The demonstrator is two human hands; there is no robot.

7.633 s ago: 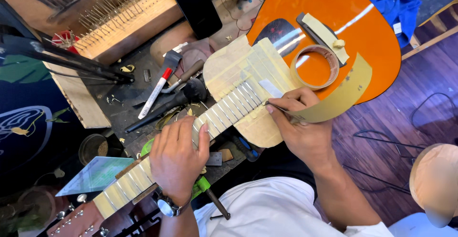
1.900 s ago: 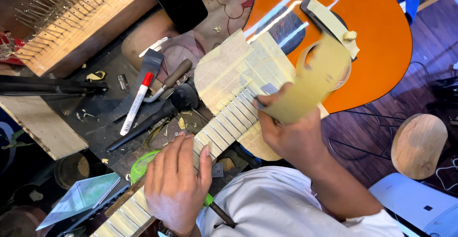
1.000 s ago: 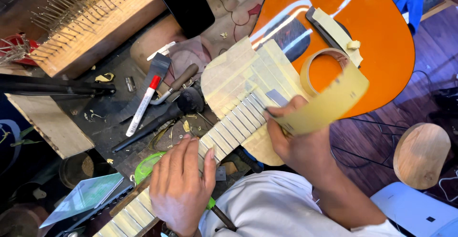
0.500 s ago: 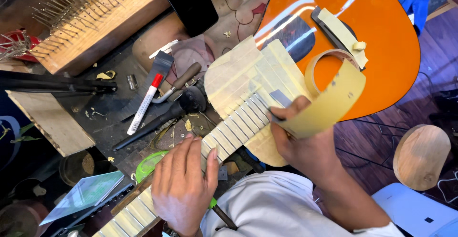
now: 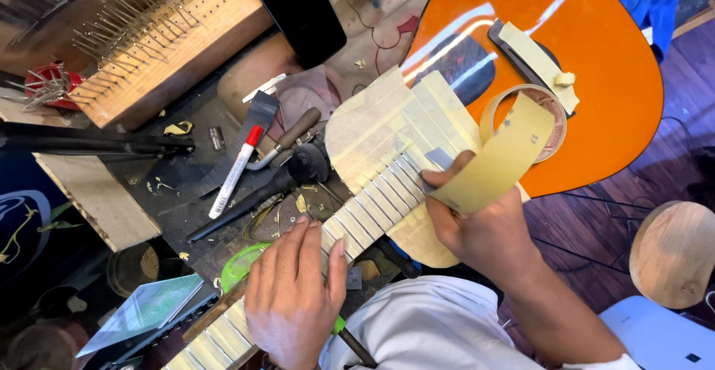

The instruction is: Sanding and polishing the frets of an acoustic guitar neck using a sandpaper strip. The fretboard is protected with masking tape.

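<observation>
Cluttered dark workbench [image 5: 186, 191] carries a glossy orange acoustic guitar [image 5: 596, 72], its fretboard [image 5: 372, 206] masked in papery beige strips. Left hand [image 5: 294, 295] lies flat, fingers spread, steadying the neck. Right hand [image 5: 477, 221] pinches a strip pulled off the masking tape roll [image 5: 521, 120] resting on the body, pressing its end beside a fret.

Orange guitar body [image 5: 596, 80] — cream masking tape [image 5: 499, 161], red-capped white marker [image 5: 232, 173].
</observation>
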